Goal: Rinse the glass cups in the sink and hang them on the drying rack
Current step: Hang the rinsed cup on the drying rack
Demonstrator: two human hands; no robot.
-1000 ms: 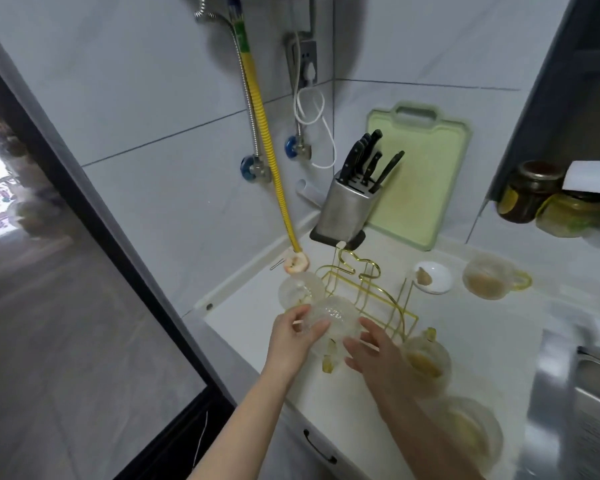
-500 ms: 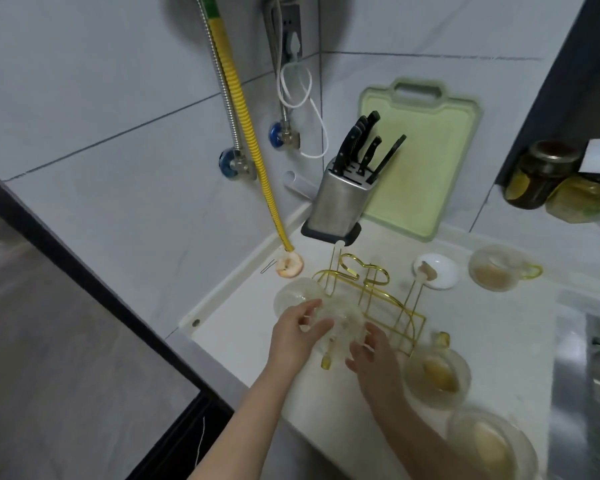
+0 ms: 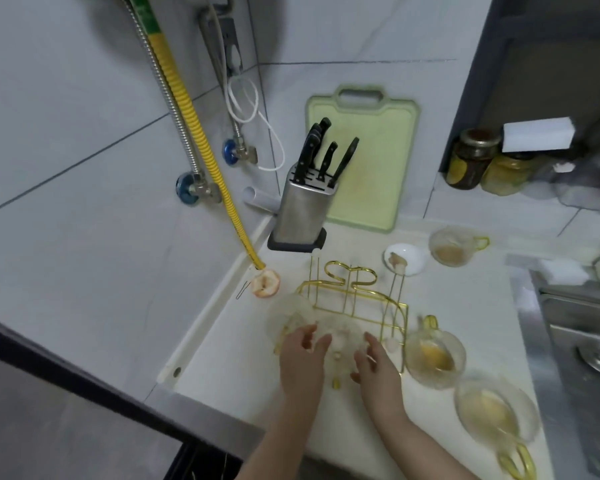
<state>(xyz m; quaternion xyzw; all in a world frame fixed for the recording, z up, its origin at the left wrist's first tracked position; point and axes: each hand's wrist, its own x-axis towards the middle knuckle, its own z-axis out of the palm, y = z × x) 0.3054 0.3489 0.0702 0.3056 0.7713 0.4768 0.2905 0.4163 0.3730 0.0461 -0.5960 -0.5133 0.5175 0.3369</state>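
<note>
A gold wire drying rack (image 3: 355,289) stands on the white counter. An upturned clear glass cup (image 3: 343,332) sits on the rack's near prong, its yellow handle (image 3: 336,383) hanging below. My left hand (image 3: 302,358) and my right hand (image 3: 374,363) flank this cup, with fairly straight fingertips at its sides. A second upturned cup (image 3: 286,315) hangs on the rack's left side. Three glass cups with yellowish residue stand upright on the counter: one just right of the rack (image 3: 434,355), one at the near right (image 3: 496,410), one at the back (image 3: 455,244).
A steel sink (image 3: 589,344) lies at the right edge. Behind the rack are a knife block (image 3: 300,211), a green cutting board (image 3: 364,157) and a small white dish (image 3: 406,259). An apple core (image 3: 264,284) lies by the yellow hose (image 3: 201,140). Jars (image 3: 471,157) sit on a ledge.
Both hands have eased their hold on the cup over the rack prong and slid back toward me. The cup now rests on the rack.
</note>
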